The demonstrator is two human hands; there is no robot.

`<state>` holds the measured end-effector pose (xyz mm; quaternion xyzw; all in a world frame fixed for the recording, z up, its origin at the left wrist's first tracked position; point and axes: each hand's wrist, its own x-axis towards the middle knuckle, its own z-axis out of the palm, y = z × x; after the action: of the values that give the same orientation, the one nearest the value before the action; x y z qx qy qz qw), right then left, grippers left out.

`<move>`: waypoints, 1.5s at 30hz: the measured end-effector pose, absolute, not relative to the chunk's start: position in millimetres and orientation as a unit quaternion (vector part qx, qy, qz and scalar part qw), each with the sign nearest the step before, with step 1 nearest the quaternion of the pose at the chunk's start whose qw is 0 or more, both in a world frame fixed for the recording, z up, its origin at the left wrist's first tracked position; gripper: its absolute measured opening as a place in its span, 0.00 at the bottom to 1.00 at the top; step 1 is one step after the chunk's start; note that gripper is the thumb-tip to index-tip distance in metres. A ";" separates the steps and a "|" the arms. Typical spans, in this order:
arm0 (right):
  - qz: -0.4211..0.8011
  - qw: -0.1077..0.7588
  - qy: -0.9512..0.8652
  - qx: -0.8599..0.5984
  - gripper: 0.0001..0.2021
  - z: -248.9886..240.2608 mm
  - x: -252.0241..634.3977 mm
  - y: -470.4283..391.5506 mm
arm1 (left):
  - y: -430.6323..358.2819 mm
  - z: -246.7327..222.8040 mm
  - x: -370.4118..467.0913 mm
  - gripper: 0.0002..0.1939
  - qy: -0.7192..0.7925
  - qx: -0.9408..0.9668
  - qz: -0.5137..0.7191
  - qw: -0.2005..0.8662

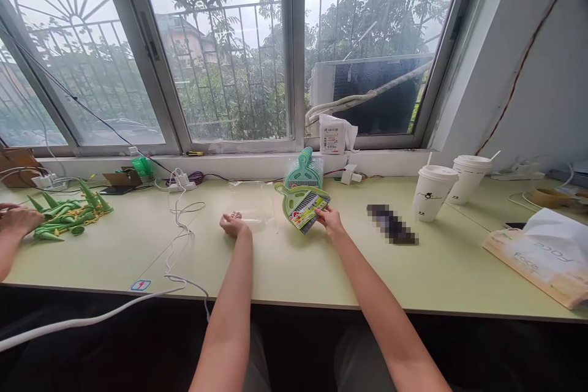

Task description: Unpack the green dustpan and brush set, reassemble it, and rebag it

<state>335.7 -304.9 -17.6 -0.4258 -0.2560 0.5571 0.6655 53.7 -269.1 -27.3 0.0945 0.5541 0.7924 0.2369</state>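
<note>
Head view, one frame. Right hand (329,218), centre of frame, fingers pinched on the lower edge of a green mini dustpan-and-brush set (301,203) with a printed label card; set is tilted, just above the pale green bench (285,263). Behind it a second set (304,170), teal, leans against the window sill.

Left hand (233,223), just left of centre, curled closed on the edge of a clear plastic bag (250,202) lying on the bench; bag is hard to make out.

Left of frame: white cable (177,239) trails over the bench edge. Far left: another person's hand (18,219) next to a pile of green pointed pieces (68,213).

Right of centre: a blurred-out dark object (392,224), then two lidded paper cups (434,191) with straws, side by side. Lower right: a paper bag (537,260) lying flat.
</note>
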 end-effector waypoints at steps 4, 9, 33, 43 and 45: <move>0.555 0.670 -0.228 -0.438 0.11 -18.0 337.6 -305.9 | -273.1 -30.0 49.1 0.21 0.632 0.092 0.755 0.152; 0.547 0.678 -0.228 -0.434 0.12 -23.0 337.6 -303.2 | -286.1 -22.5 53.8 0.30 0.668 0.158 0.727 -0.024; 0.520 0.672 -0.152 -0.505 0.18 -27.9 384.8 -291.9 | -268.0 -34.3 124.4 0.10 0.514 0.444 0.590 0.437; 0.457 0.721 -0.153 -0.498 0.17 -33.6 368.1 -282.7 | -281.7 -34.5 151.4 0.12 0.492 0.522 0.578 0.390; 0.412 0.732 -0.145 -0.523 0.14 -35.4 365.4 -281.1 | -284.0 -34.7 155.5 0.11 0.480 0.538 0.574 0.389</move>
<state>365.4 -281.1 -35.4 -0.5232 -0.1446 0.4124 0.7316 155.5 -284.0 -34.7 0.5377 0.4804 0.5736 0.3887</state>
